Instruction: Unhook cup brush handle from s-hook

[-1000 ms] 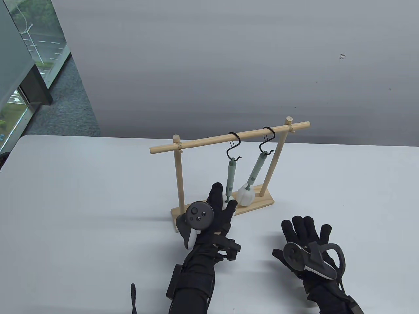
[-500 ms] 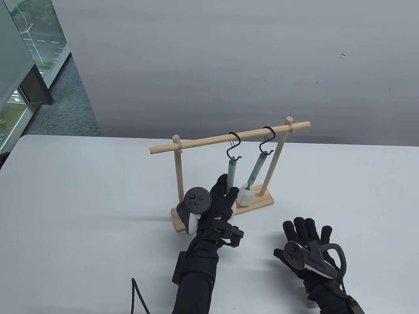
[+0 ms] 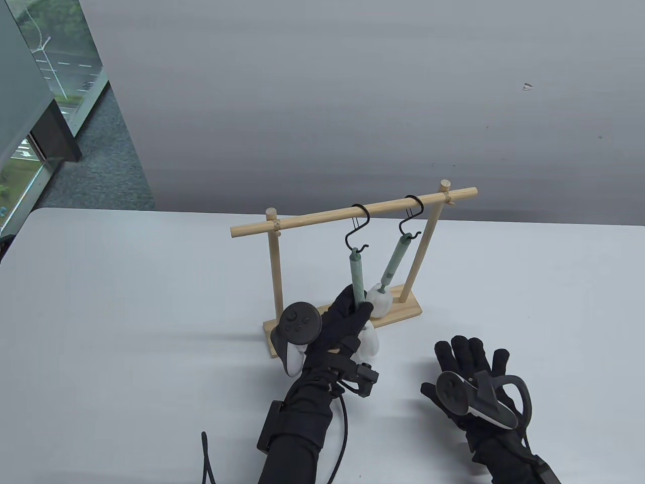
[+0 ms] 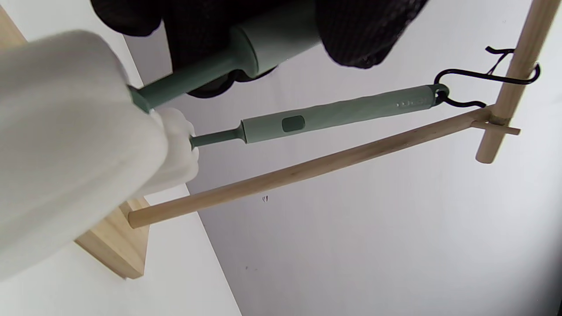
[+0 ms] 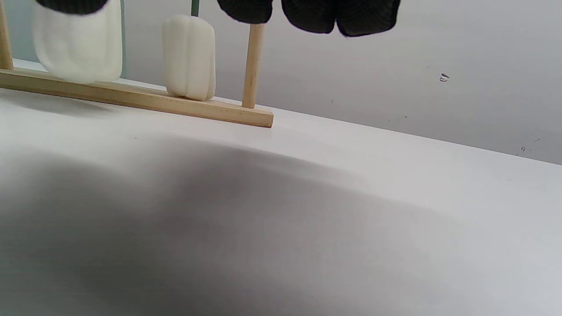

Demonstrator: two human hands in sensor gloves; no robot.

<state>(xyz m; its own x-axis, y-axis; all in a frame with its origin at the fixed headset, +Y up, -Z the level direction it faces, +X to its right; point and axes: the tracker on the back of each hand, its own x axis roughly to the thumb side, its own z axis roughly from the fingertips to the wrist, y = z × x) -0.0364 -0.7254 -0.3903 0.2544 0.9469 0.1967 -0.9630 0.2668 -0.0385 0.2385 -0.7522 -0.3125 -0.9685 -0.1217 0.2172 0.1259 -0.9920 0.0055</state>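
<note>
A wooden rack (image 3: 322, 218) carries two black S-hooks. The left S-hook (image 3: 357, 229) holds the loop of a green cup brush handle (image 3: 357, 272). My left hand (image 3: 352, 305) grips the lower part of that handle, and its white sponge head (image 3: 370, 345) swings out in front of the rack base. In the left wrist view my fingers (image 4: 351, 35) wrap the handle (image 4: 272, 44) above the sponge (image 4: 66, 145). My right hand (image 3: 468, 353) rests flat and empty on the table, fingers spread.
A second green brush (image 3: 393, 264) hangs from the right S-hook (image 3: 410, 222), its sponge head (image 3: 379, 302) on the rack base (image 3: 403, 315). It also shows in the left wrist view (image 4: 342, 112). A black cable (image 3: 206, 459) lies near the table's front edge.
My left hand has moved up from the rack base, closed around the left brush handle and drawn its lower end toward me. The left S-hook has tilted slightly. My right hand has not moved.
</note>
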